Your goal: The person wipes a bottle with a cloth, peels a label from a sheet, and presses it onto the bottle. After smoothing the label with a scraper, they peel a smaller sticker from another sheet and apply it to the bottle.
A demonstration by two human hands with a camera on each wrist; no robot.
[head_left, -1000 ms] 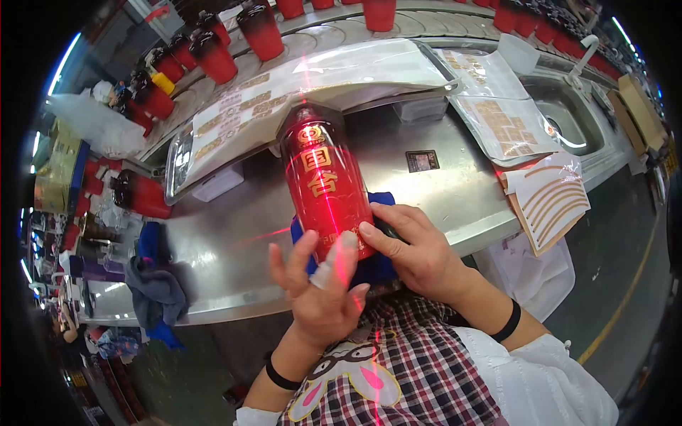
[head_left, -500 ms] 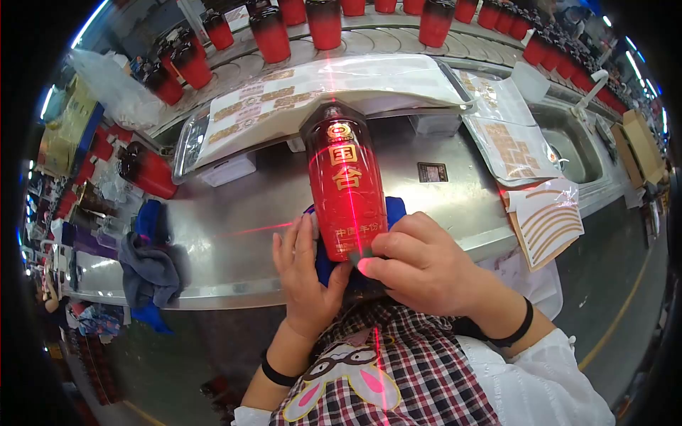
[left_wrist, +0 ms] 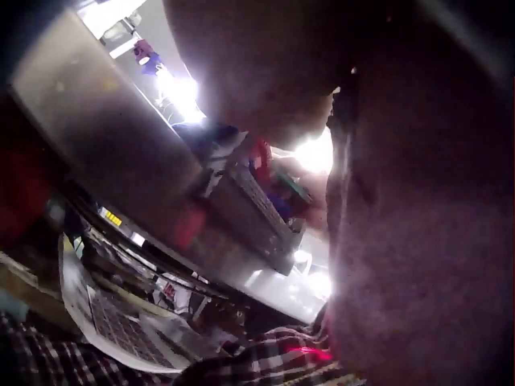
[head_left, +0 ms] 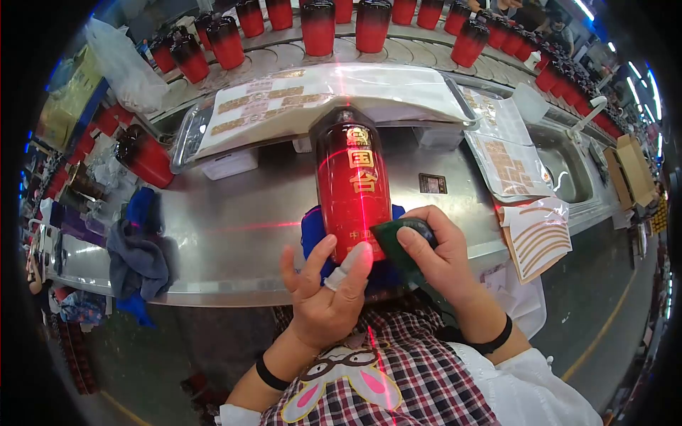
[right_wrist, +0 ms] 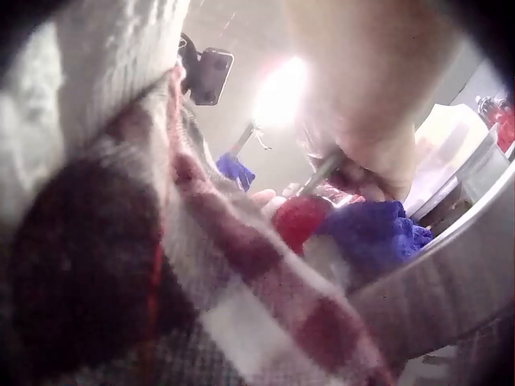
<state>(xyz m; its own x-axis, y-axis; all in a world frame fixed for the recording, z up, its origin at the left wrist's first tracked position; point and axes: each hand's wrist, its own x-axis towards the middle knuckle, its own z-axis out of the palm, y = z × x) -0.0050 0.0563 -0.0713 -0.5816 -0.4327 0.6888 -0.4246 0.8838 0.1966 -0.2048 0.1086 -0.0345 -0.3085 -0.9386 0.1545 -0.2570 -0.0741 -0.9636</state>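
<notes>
A red bottle (head_left: 347,213), dark toward its neck and marked with gold characters, lies on a blue cloth (head_left: 311,231) with its neck pointing away. My left hand (head_left: 321,307) is at its base end, fingers spread and fairly straight. White covers wrap one or two of those fingers, and a fingertip is over the small gold lettering. In my right hand (head_left: 446,259) a flat dark green scraper (head_left: 396,243) is pinched between thumb and fingers, its edge close beside the bottle's lower right side. The right wrist view shows the blue cloth (right_wrist: 366,229) and the bottle's red base (right_wrist: 299,221).
Beyond the bottle's neck a tray (head_left: 465,106) bears sheets of gold stickers. More sticker sheets (head_left: 508,163) lie at the right, near a sink (head_left: 575,170). Red bottles (head_left: 317,28) line a conveyor behind. At the left are a grey cloth (head_left: 138,259) and another red bottle (head_left: 145,160).
My right hand has drawn the scraper off the lower lettering to the right and turned it flat. My left hand has shifted from the bottle's left side to over its base end.
</notes>
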